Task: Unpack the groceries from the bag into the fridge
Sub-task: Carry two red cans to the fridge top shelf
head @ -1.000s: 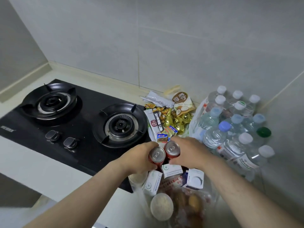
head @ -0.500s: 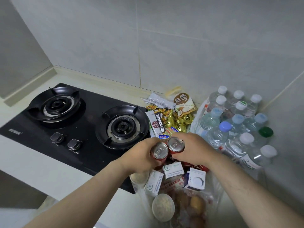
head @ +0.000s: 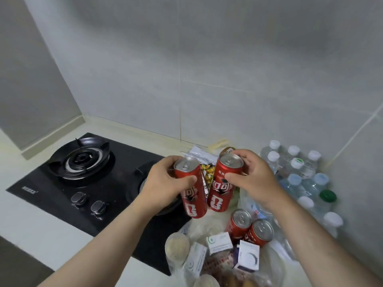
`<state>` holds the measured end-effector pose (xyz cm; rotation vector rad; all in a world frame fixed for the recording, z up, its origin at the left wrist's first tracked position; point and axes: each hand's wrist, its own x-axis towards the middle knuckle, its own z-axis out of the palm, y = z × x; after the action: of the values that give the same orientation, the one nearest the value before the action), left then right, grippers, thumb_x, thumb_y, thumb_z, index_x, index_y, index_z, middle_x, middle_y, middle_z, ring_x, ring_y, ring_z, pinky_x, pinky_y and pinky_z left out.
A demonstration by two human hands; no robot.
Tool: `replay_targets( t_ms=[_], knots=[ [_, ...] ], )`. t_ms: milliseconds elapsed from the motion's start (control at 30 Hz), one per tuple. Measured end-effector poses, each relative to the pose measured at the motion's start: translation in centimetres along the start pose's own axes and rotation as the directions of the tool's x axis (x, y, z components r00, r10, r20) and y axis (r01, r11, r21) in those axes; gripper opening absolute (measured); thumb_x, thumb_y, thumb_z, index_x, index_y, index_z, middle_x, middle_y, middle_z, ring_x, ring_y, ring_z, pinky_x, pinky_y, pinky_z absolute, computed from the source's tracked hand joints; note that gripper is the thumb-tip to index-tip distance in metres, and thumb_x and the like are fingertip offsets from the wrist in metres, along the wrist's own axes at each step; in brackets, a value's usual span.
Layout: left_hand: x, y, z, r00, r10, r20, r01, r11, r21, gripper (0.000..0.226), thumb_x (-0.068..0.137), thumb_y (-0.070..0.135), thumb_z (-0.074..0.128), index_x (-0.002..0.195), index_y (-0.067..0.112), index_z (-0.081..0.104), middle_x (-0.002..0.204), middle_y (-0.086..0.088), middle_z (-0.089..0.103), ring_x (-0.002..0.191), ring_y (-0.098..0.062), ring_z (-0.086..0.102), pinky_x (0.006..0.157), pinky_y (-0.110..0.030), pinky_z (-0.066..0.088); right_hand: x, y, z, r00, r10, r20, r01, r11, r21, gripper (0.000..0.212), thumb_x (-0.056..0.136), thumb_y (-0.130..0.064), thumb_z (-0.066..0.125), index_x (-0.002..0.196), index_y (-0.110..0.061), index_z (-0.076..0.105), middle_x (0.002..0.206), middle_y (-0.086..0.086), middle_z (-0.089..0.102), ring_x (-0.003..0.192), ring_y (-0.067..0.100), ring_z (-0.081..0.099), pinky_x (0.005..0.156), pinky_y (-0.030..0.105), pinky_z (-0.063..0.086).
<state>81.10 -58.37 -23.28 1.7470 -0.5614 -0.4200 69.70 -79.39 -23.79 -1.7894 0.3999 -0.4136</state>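
As the left hand [head: 165,183] and right hand [head: 255,179], each clamped on a can [head: 192,201], now hold them clear of the bag [head: 277,253], not down in it, the fridge trip looks next.

Red with white and black lettering, silver on top: left tall aluminium can [head: 193,200], right tall aluminium can [head: 221,193]. Same red and silver on two round metal cans below [head: 240,220]. Black over flat glass gas hob [head: 51,195], grey on its round knobs [head: 77,198]. White and pale blue caps on clear plastic water bottles [head: 289,190], dark green on one round cap [head: 327,195]. White with a green ring: small card carton [head: 219,242]. Pale grey across tiled wall [head: 228,69].
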Motion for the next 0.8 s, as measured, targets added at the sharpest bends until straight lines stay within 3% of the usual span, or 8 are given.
replay_targets(
  t_ms=[100, 200, 333, 533, 667, 800],
  knots=[
    [-0.3, 1.1, -1.7, 0.998, -0.019, -0.055, 0.015, 0.997, -0.077, 0.043, 0.075, 0.013, 0.08, 0.115, 0.019, 0.065, 0.103, 0.0, 0.074, 0.095, -0.017, 0.071, 0.084, -0.041, 0.058, 0.2, -1.9, 0.6, 0.999, -0.024, 0.027, 0.021, 0.992, 0.122, 0.048, 0.07, -0.008, 0.08, 0.109, -0.03, 0.063, 0.105, -0.005, 0.073, 0.1, 0.015, 0.069, 0.087, 0.042, 0.055],
    [-0.9, 2.1, -3.6, 0.993, -0.038, -0.112, 0.023, 0.991, -0.133, 0.043, 0.077, 0.017, 0.079, 0.117, 0.017, 0.066, 0.101, -0.003, 0.074, 0.094, -0.021, 0.072, 0.083, -0.043, 0.058, 0.5, -3.9, 1.9, 0.998, -0.049, 0.037, 0.038, 0.966, 0.257, 0.05, 0.061, -0.016, 0.081, 0.108, -0.022, 0.064, 0.099, 0.0, 0.074, 0.093, 0.017, 0.071, 0.078, 0.033, 0.055],
    [-2.6, 3.5, -6.4, 0.983, -0.068, -0.172, 0.044, 0.989, -0.144, 0.035, 0.08, 0.016, 0.076, 0.113, 0.018, 0.066, 0.097, 0.0, 0.075, 0.089, -0.017, 0.073, 0.078, -0.036, 0.058, 0.9, -6.3, 4.5, 0.991, -0.077, 0.106, 0.037, 0.941, 0.335, 0.061, 0.051, -0.033, 0.081, 0.11, -0.023, 0.067, 0.103, 0.007, 0.074, 0.097, 0.027, 0.071, 0.084, 0.043, 0.055],
    [-5.6, 4.9, -10.4, 0.934, -0.074, -0.349, 0.045, 0.995, -0.092, 0.031, 0.075, 0.023, 0.08, 0.102, 0.023, 0.064, 0.093, 0.002, 0.074, 0.079, -0.01, 0.073, 0.068, -0.027, 0.055, 0.7, -9.4, 9.4, 0.959, -0.138, 0.249, 0.039, 0.93, 0.365, 0.059, 0.053, -0.037, 0.077, 0.109, -0.024, 0.067, 0.099, 0.003, 0.075, 0.092, 0.023, 0.072, 0.075, 0.035, 0.055],
    [-9.2, 5.5, -14.1, 0.893, -0.08, -0.444, 0.04, 0.994, -0.099, 0.055, 0.06, 0.036, 0.085, 0.108, 0.021, 0.064, 0.096, 0.003, 0.073, 0.085, -0.015, 0.072, 0.073, -0.034, 0.057, -0.2, -11.6, 13.6, 0.916, -0.193, 0.352, 0.041, 0.917, 0.396, 0.044, 0.061, -0.024, 0.077, 0.104, -0.025, 0.07, 0.099, 0.003, 0.075, 0.092, 0.023, 0.072, 0.073, 0.034, 0.056],
    [-13.7, 5.9, -17.9, 0.844, -0.058, -0.533, 0.01, 0.996, -0.092, 0.072, 0.043, 0.05, 0.079, 0.107, 0.02, 0.064, 0.095, 0.003, 0.073, 0.086, -0.015, 0.072, 0.071, -0.03, 0.057, -2.0, -14.1, 18.3, 0.848, -0.25, 0.467, 0.043, 0.911, 0.409, 0.042, 0.061, -0.032, 0.076, 0.103, -0.029, 0.073, 0.101, 0.007, 0.074, 0.094, 0.026, 0.072, 0.074, 0.035, 0.057]
  ],
)
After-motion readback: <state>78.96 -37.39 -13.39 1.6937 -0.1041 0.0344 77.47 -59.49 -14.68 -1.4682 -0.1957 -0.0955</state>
